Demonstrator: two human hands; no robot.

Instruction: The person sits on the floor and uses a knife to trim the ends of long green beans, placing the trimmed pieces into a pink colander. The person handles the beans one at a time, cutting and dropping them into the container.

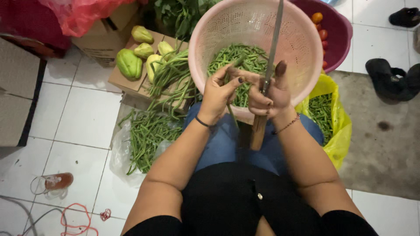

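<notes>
On a white tiled floor, a seated person trims long beans over a pink perforated colander (302, 39) resting on the knees, cut green pieces heaped inside. Uncut beans (148, 131) lie on clear plastic to the left, beside a cardboard box of chayotes (129, 64); a yellow bag (339, 126) holds more at right. The right hand (269, 97) is closed around a wooden-handled knife (267, 65), blade upright. The left hand (218, 92) pinches one bean (231, 70) against it. Cutting appears under way; the next slice likely calls for feeding the bean forward.
</notes>
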